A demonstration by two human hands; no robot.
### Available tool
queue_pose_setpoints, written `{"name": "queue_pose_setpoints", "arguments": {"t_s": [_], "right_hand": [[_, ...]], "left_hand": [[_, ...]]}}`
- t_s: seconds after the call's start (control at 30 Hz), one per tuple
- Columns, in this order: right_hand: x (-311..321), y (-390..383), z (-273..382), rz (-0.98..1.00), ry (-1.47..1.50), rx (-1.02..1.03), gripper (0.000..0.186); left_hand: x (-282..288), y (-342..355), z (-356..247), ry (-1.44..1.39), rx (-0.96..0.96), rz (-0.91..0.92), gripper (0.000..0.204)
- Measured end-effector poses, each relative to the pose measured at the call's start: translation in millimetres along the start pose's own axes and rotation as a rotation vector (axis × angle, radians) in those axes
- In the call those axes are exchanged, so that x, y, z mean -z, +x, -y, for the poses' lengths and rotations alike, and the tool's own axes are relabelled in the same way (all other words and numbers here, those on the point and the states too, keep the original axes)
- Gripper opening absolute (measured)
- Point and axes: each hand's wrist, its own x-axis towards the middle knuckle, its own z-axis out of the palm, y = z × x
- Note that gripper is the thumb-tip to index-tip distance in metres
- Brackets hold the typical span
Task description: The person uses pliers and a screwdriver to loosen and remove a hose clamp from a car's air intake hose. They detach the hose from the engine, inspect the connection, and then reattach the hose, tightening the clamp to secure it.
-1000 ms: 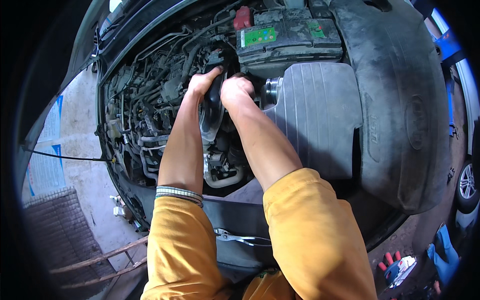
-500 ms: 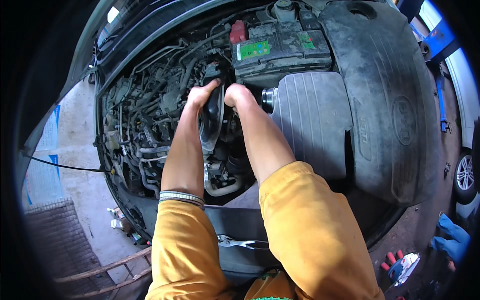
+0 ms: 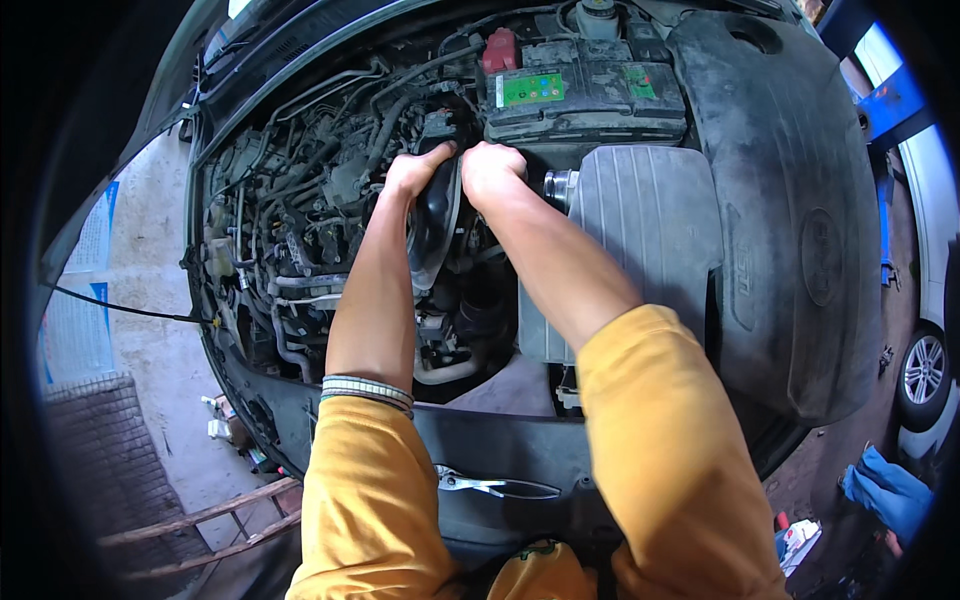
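My left hand [image 3: 416, 172] grips the upper left side of a long black curved plastic part [image 3: 435, 222] with a pale rim. Its thumb lies across the top; the other fingers are mostly hidden behind the part. Against the upper right side of this part, my right hand [image 3: 492, 168] is closed like a fist, knuckles up. What its curled fingers hold, if anything, is hidden. The part stands steeply between both hands, among the pipes and wiring of an open engine bay. Beside my right wrist is a shiny round metal pipe end [image 3: 561, 187].
A battery [image 3: 590, 112] with a red terminal cover [image 3: 500, 50] sits beyond my right hand. To the right are a ribbed grey box [image 3: 655, 225] and a large dark engine cover [image 3: 790, 215]. Pliers [image 3: 490, 486] lie on the front edge. A wooden ladder [image 3: 205, 522] stands lower left.
My right hand has shifted up toward the battery along the black part, its knuckles now turned up. My left hand keeps its grip. The whole view has shifted a little.
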Motion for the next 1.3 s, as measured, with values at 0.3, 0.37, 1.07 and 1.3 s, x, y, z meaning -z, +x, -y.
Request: {"name": "queue_pose_setpoints", "arguments": {"t_s": [0.3,0.37,1.07,1.3], "right_hand": [[40,-30,-4,-0.219,0.209,0.151,0.029],[47,-36,-1,-0.27,0.15,0.19,0.027],[56,33,-32,-0.675,0.252,0.622,0.034],[51,32,-31,-0.775,0.318,0.611,0.03]], "left_hand": [[5,-12,-8,0.019,-0.005,0.03,0.076],[8,-12,-6,0.024,-0.037,0.027,0.081],[8,4,2,-0.047,0.019,0.048,0.07],[7,4,0,-0.109,0.044,0.069,0.072]]}}
